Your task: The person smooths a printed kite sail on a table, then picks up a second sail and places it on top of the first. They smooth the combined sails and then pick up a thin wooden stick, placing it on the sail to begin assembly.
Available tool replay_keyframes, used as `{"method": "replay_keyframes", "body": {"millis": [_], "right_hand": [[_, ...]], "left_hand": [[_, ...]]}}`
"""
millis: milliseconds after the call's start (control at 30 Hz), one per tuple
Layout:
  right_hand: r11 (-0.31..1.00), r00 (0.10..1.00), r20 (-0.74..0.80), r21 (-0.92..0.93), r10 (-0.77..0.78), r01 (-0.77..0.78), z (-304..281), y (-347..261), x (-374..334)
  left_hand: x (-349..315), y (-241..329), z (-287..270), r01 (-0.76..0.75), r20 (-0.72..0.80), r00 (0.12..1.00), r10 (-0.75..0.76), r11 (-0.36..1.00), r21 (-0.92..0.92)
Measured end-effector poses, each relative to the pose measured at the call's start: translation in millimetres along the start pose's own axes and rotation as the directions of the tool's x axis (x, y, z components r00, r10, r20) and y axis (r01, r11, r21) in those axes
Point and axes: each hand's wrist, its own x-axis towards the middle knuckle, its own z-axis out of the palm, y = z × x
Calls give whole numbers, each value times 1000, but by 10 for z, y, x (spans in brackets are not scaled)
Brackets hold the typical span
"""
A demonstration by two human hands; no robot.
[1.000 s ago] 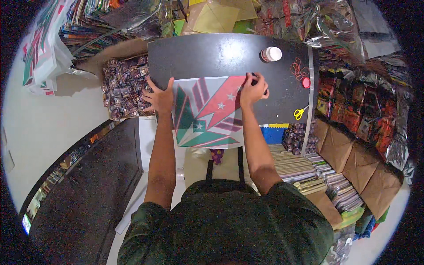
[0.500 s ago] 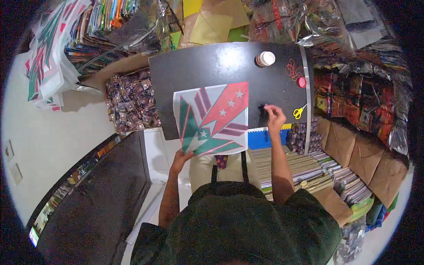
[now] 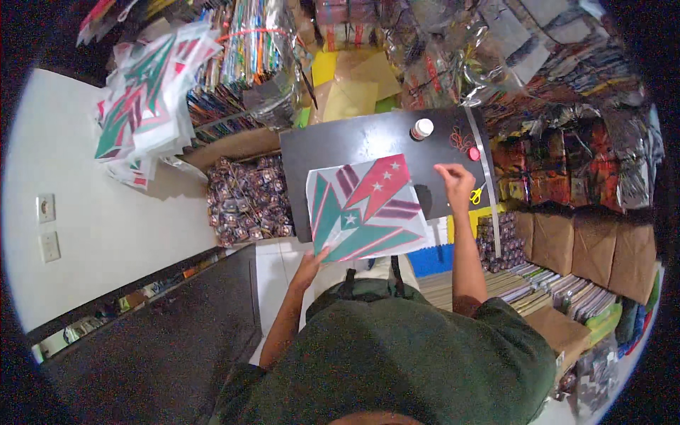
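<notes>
Left hand [image 3: 309,263], grip pinched on the near corner of the patterned sheet [image 3: 365,209] lying across the dark desk [image 3: 340,145] edge. Right hand [image 3: 455,183] hovering beside the sheet's right edge, fingers curled, holding nothing visible.

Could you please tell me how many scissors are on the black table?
1: yellow-handled scissors lie at the right edge of the table, just right of the right hand. Others may be hidden under the patterned sheet.

The person wears a dark green short-sleeved shirt [image 3: 425,361], forearms bare, with dark straps [image 3: 368,280] at the front.
</notes>
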Motion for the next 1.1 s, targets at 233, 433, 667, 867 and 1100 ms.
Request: {"method": "replay_keyframes", "body": {"millis": [233, 433, 667, 867, 1100], "right_hand": [[974, 948, -306, 224, 83, -13, -819, -542, 100], [955, 965, -239, 294, 106, -32, -792, -602, -480], [921, 978, 41, 330, 204, -206, -304, -422, -829], [952, 967, 224, 246, 125, -180, -50, -433, -830], [879, 891, 435, 366, 128, -305, 175, -347, -800]], "left_hand": [[-89, 600, 367, 55, -50, 996, -75, 945, -324], [19, 1004, 645, -49, -33, 999, 41, 959, -280], [372, 992, 871, -180, -38, 984, 176, 952, -249], [379, 1025, 1083, -214, -87, 977, 197, 929, -302], [172, 1332, 1291, -372, -213, 925, 315, 864, -338]]}}
